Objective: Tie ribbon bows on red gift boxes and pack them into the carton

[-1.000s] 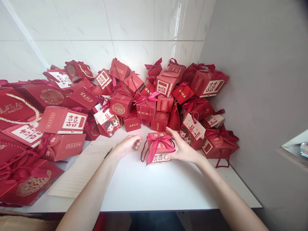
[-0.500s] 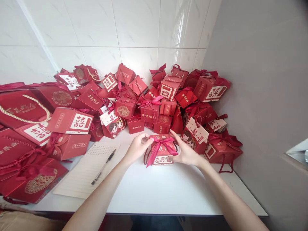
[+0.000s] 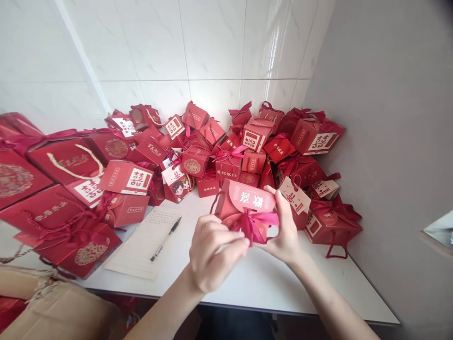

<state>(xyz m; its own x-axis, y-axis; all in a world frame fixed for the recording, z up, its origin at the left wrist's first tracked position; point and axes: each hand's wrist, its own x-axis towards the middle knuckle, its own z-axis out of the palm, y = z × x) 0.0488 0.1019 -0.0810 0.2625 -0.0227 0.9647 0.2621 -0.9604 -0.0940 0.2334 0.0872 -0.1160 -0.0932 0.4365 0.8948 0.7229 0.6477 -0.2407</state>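
A red gift box (image 3: 232, 194) with white characters is tipped up in front of me, above the white table (image 3: 198, 288). My right hand (image 3: 286, 236) grips its right side, thumb and fingers on opposite edges. A dark pink satin ribbon (image 3: 262, 218) is tied in a bow on the side turned towards me. My left hand (image 3: 214, 250) is closed at the bow's lower left, its thumb and fingers pinching the ribbon. Those fingers cover part of the box's lower left. A dark cord handle (image 3: 213, 202) shows at the left edge.
Many red gift boxes (image 3: 228, 166) are heaped along the tiled wall (image 3: 215, 42), with more at left. A lined paper sheet (image 3: 134, 255) with a pen (image 3: 165, 239) lies left of my hands. An open cardboard carton (image 3: 71, 307) stands at the lower left.
The gift box has come up off the table and tilted, so another face shows. My left hand has moved from the box's left side down to the bow. The view has shifted left.
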